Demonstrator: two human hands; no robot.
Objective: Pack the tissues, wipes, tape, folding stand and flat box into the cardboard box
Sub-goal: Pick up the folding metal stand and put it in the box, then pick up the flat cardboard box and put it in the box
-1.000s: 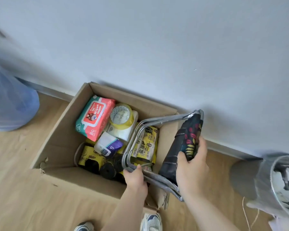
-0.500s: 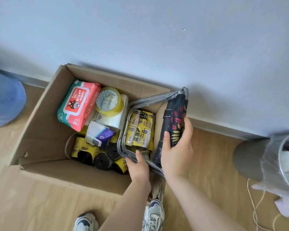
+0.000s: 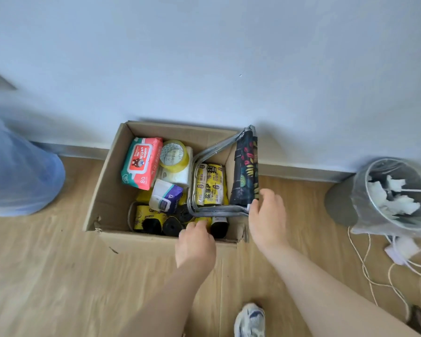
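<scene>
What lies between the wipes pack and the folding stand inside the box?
In the head view, the tape roll sits between the wipes and the stand, resting on a white tissue pack.

Inside the cardboard box [image 3: 102,190], bare floor stays reachable along its left wall, while the folding stand [image 3: 229,178] fills its right side and packets crowd its middle.

likely a home: wood floor [image 3: 46,276], skirting [image 3: 301,167].
</scene>
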